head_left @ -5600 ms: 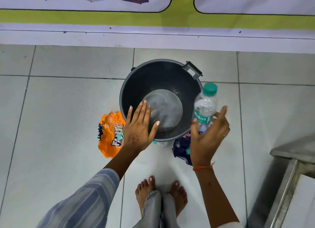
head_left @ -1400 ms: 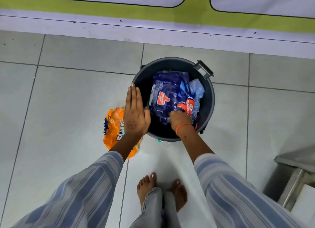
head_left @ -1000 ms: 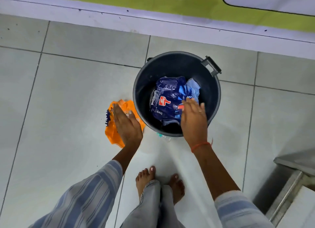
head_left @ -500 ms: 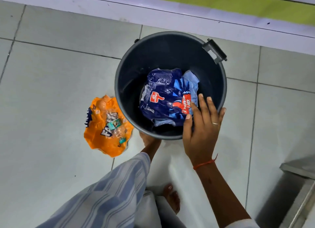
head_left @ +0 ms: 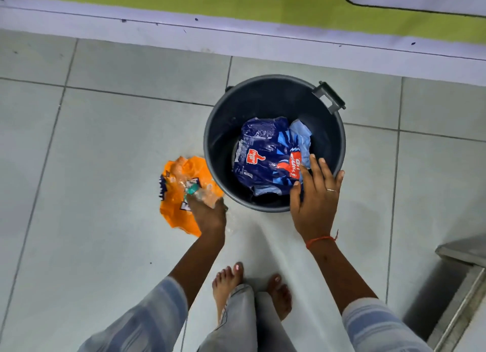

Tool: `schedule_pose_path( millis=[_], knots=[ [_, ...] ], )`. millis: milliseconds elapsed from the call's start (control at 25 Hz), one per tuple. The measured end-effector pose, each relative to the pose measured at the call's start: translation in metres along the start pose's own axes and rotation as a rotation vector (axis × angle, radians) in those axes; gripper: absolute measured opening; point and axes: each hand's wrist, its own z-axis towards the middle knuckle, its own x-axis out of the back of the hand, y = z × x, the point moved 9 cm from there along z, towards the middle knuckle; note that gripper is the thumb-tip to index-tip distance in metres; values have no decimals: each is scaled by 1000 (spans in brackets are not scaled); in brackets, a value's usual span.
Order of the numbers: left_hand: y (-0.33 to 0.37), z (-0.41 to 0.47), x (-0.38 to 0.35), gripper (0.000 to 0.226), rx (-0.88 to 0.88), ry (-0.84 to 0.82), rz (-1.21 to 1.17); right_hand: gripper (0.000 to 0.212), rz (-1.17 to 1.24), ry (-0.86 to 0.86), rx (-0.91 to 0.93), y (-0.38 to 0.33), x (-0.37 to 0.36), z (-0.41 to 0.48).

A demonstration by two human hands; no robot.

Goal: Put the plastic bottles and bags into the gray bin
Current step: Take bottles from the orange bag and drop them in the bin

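- Hard to make out: a small clear plastic bottle [head_left: 200,192] with a green cap, blurred, over the orange bag [head_left: 175,193]; bottle body partly covered by the left hand [head_left: 207,213].
- Inside the gray bin [head_left: 339,151]: a crumpled dark blue bag [head_left: 263,157] with a red logo, covering most of the bin floor.
- Left hand down at the floor just left of the bin, fingers around the clear bottle, on top of the orange bag; grasp appears closed on the bottle.
- Right hand [head_left: 315,196] flat and spread over the near rim of the bin, fingertips [head_left: 313,158] at the blue bag, holding nothing.
- Orange bag on the floor tiles [head_left: 92,154], touching the bin's left side.
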Motion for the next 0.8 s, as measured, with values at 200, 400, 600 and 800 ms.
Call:
schedule_pose_path(
  millis=[200,400,600,800],
  knots=[
    [124,-38,48,74,-569,96,-83,40,-70,-77,-22,-3,1,0],
    [164,-59,-78,81,-728,-188,328,51,-119,-78,-19,-2,-1,2],
    [101,-22,-143,77,-590,-404,958,44,-150,-140,-28,-1,-3,0],
    [140,-56,-69,71,-1047,-97,633,49,-274,-188,34,-25,-2,11]
  ],
)
